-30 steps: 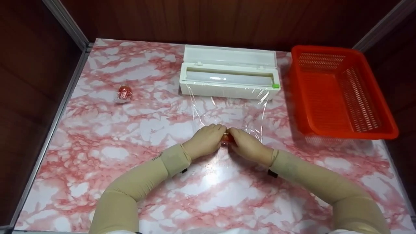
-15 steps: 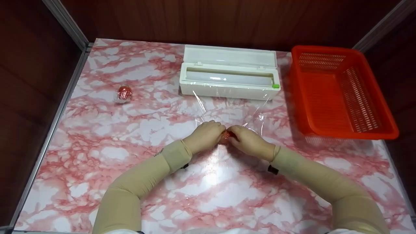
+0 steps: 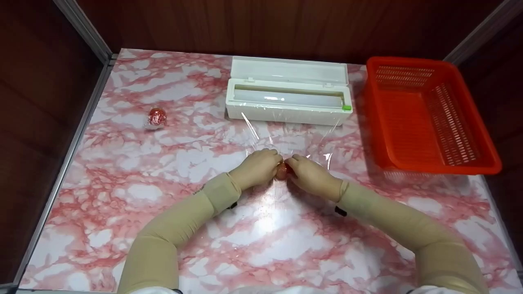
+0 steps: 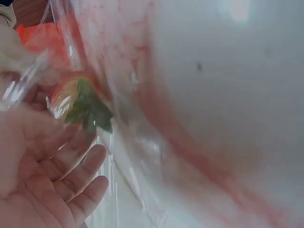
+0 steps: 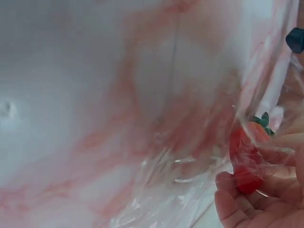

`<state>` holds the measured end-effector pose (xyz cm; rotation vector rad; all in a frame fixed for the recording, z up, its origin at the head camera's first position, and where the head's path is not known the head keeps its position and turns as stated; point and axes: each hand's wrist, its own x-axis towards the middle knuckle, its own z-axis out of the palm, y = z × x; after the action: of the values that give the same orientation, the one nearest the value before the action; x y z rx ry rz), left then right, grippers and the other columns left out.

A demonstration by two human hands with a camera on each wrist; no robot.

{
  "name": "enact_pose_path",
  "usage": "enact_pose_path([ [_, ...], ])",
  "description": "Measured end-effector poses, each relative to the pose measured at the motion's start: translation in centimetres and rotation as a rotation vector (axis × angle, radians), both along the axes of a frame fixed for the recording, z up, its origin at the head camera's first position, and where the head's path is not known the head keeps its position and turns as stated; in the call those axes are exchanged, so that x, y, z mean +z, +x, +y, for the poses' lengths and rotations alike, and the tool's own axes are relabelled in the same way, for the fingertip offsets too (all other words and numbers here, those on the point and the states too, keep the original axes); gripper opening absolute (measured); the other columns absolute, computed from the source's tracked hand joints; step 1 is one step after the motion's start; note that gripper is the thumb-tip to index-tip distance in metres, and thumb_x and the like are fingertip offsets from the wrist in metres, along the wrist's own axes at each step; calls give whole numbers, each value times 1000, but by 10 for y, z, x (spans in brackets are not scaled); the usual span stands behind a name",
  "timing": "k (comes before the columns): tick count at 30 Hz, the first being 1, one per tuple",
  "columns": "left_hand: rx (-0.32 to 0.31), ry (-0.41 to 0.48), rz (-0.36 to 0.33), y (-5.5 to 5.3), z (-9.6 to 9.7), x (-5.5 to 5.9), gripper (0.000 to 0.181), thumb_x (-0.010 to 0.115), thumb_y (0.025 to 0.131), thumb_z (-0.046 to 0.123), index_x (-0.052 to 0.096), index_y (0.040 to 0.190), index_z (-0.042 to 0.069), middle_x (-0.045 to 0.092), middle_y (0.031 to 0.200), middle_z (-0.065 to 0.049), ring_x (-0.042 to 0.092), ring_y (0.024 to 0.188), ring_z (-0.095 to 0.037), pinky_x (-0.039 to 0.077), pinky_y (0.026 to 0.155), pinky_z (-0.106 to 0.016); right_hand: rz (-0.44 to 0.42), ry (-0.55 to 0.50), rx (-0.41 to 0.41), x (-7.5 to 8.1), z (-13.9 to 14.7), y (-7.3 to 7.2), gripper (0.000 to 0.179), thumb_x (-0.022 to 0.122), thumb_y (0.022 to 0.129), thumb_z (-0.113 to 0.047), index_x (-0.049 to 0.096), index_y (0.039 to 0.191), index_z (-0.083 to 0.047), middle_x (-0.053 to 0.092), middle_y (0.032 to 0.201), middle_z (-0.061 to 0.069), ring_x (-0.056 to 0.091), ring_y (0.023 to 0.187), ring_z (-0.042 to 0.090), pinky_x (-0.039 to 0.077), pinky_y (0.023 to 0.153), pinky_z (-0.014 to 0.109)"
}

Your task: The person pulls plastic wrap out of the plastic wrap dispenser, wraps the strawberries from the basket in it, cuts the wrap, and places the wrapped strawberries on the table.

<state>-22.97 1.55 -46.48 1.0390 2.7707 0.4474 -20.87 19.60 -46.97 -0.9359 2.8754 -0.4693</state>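
Observation:
A red strawberry [image 3: 282,171] sits between my two hands above the table, partly covered by clear cling film. Its green leaves [image 4: 90,107] show in the left wrist view, and its red side [image 5: 245,161] in the right wrist view. My left hand [image 3: 257,168] pinches the strawberry from the left by thumb and forefinger, its other fingers spread loosely. From the right, my right hand [image 3: 312,175] grips it through the film. The cling film [image 3: 292,136] stretches from the hands back to a white dispenser box [image 3: 288,116], whose lid stands open behind it.
Another red, film-wrapped item [image 3: 157,117] lies at the left of the table. A red plastic basket [image 3: 382,134] stands at the right. Dark wooden panels [image 3: 261,28] enclose the pink marbled table [image 3: 135,192] at the back and sides.
Both hands have shifted slightly away from the body, and more of the strawberry shows between them. The film by the dispenser has slackened. Basket, dispenser and the wrapped item stay put.

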Motion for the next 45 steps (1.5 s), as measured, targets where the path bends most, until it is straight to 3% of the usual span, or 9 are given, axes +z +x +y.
enact_pose_path([
  [4,24,-17,-43,1,-6,6,37,61,82,29,58,113,8,58,107,-5,58,93,-23,52,75,-37,-44,18,-7,3,0,-2,19,57,86,-7,58,104,0,59,87,10,59,77,22,53,69,34],
  [7,41,-37,-91,4,-10,10,62,69,74,45,48,121,10,50,110,-5,56,88,-20,52,64,-35,-78,38,-25,4,1,-3,21,56,88,-10,58,106,1,60,90,11,60,80,23,53,72,35],
  [10,37,-67,-115,7,-15,11,72,74,68,44,40,123,12,43,108,-5,52,81,-18,50,53,-31,-94,49,-45,5,1,-4,22,57,89,-13,58,107,0,61,91,12,61,80,25,53,72,36],
  [16,57,-76,-176,7,-24,10,36,62,72,8,47,105,8,49,96,-7,52,74,-20,48,54,-31,-108,38,-41,6,0,-5,22,57,89,-12,58,106,1,62,92,13,61,82,26,54,74,37],
  [21,39,-58,-186,3,-36,13,6,54,79,1,59,82,3,54,91,-11,52,77,-24,47,70,-36,-139,44,-29,6,0,-6,22,55,90,-13,57,108,-1,62,95,11,62,86,25,54,76,36],
  [28,-21,-23,-317,-3,-52,16,5,55,84,3,59,80,3,58,79,-8,49,69,-18,43,65,-30,-128,59,-4,6,2,-8,22,56,90,-12,58,109,-2,63,95,11,63,87,25,54,76,34],
  [35,-205,37,-264,-3,-61,13,10,52,80,0,61,81,4,57,81,-9,50,75,-19,43,72,-32,-117,71,7,4,2,-10,22,55,90,-12,58,109,-2,64,100,12,63,91,26,54,80,35],
  [41,-177,86,-399,-2,-60,14,13,51,79,-2,49,75,9,46,71,0,43,69,-13,35,65,-27,-124,73,12,6,2,-8,22,56,90,-11,58,109,-1,63,95,11,63,86,25,54,75,34],
  [45,-155,82,-471,-2,-61,14,11,49,80,-2,54,78,8,48,72,2,44,68,-12,35,63,-26,-137,71,19,6,2,-8,21,56,90,-10,57,109,-1,62,94,11,63,85,24,54,74,33],
])
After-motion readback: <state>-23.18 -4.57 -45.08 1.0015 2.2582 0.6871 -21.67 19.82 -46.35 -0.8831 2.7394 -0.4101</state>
